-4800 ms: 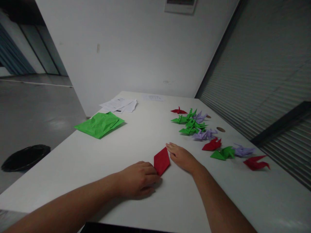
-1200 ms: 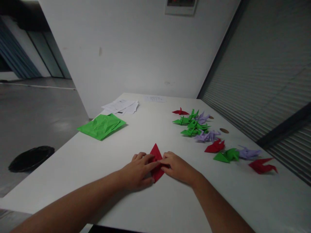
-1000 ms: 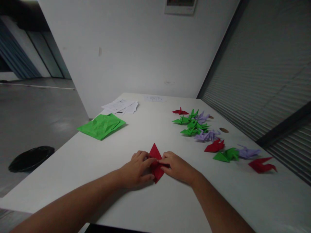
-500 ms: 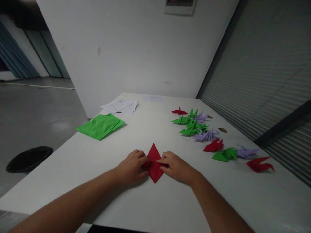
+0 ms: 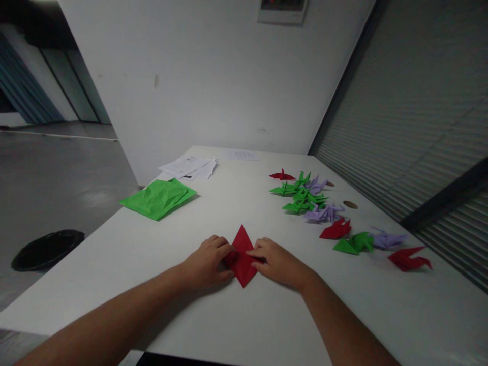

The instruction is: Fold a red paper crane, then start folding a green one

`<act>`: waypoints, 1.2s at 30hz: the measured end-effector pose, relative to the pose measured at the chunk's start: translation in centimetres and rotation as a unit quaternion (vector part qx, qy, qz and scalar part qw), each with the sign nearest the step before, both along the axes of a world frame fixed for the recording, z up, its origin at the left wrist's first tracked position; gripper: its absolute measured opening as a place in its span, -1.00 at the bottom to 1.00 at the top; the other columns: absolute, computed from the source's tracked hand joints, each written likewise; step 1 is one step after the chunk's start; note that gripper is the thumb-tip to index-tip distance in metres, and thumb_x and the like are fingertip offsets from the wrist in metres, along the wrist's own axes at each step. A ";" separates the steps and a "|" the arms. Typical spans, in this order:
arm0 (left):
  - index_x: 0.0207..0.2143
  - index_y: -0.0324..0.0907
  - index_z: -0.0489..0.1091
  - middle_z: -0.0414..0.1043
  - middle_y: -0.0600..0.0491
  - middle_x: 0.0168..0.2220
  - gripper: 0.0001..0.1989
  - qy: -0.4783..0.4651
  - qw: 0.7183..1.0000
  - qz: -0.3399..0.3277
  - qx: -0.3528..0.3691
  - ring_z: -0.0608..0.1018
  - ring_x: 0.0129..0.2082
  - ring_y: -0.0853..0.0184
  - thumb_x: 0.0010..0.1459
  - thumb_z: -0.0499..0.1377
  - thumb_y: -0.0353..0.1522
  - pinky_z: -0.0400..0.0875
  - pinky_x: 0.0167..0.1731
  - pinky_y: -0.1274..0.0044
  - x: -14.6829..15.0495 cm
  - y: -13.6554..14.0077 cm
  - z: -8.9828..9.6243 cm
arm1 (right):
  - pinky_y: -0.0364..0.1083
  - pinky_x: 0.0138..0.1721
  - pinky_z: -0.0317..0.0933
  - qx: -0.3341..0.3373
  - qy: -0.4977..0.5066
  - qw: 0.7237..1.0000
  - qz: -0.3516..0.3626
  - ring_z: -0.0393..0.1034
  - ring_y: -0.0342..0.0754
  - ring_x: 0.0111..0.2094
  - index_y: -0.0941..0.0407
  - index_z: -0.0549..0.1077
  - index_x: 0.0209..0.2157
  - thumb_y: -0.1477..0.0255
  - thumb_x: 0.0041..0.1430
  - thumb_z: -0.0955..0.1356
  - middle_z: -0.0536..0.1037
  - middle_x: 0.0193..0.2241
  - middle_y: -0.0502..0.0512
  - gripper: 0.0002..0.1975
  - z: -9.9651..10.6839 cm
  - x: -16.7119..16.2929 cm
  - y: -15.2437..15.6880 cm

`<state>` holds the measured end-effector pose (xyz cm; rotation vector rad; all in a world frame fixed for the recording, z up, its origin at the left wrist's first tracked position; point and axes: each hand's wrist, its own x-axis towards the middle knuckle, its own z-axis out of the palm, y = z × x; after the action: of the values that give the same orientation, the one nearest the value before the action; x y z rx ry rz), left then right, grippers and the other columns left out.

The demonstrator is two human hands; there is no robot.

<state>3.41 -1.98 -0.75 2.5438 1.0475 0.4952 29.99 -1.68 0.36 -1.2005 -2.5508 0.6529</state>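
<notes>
A folded red origami paper [image 5: 243, 268], shaped like a diamond, lies on the white table [image 5: 229, 325] with one point away from me and one toward me. My left hand [image 5: 209, 262] grips its left corner, with fingers on top and the thumb low at the edge. On the opposite side, my right hand [image 5: 272, 260] pinches the right corner, its index finger resting on the paper. Both corners are partly hidden under my fingers.
Several green, purple and red paper cranes [image 5: 305, 195] are gathered on the right. Crumpled green paper [image 5: 158, 198] lies at the left, before some printed sheets [image 5: 188, 166]. A black-lined bin [image 5: 48, 249] stands on the floor, left. Window blinds [image 5: 427, 117] border the right side.
Almost nothing differs. Both hands stay on the red paper in the same grip, and the whole view has shifted very slightly.
</notes>
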 end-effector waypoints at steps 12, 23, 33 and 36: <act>-0.07 -0.12 0.47 0.49 -0.03 -0.15 -0.73 0.028 0.999 0.015 0.020 0.49 -0.11 0.13 0.16 0.30 -0.36 0.40 -0.03 0.33 0.6 0.0 0.0 | -0.03 -0.05 0.24 -0.005 -0.004 1.000 0.004 0.37 0.06 -0.10 0.04 0.65 -0.03 0.47 0.28 0.41 0.51 -0.21 0.12 -0.75 0.5 -0.1 -0.1; 0.29 -0.20 0.16 0.50 -0.19 0.07 -0.30 0.011 0.999 0.013 0.029 0.50 0.03 0.02 0.08 0.21 -0.44 0.41 0.08 0.18 1.2 0.3 -1.9 | 0.07 0.14 0.24 -0.018 0.033 0.999 0.008 0.32 0.16 0.07 0.06 0.59 0.02 0.22 -0.09 0.64 0.46 0.00 0.17 -0.40 1.1 -0.1 -0.7; 0.22 -0.22 0.24 0.57 -0.16 -0.02 -0.39 0.008 0.999 0.041 -0.004 0.54 0.03 0.07 0.09 0.14 -0.56 0.45 0.07 0.26 1.3 0.5 -1.4 | 0.13 0.25 0.20 0.025 0.052 0.998 -0.031 0.37 0.13 0.18 0.10 0.40 0.22 0.57 0.10 0.41 0.50 0.18 0.25 -0.39 -0.4 -0.2 -0.6; 0.17 -0.18 0.29 0.58 -0.12 -0.09 -0.51 -0.009 0.998 0.059 -0.006 0.57 -0.03 0.11 0.17 0.11 -0.55 0.48 -0.01 0.30 1.2 0.6 -1.7 | 0.12 0.22 0.23 0.030 0.039 0.997 -0.052 0.42 0.12 0.13 0.11 0.43 0.19 0.61 0.09 0.38 0.55 0.13 0.24 -0.41 -0.7 -0.6 -0.4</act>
<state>4.61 -1.37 -2.45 2.4732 1.1946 0.5389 29.40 -2.09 -0.35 -1.2541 -2.4083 0.5837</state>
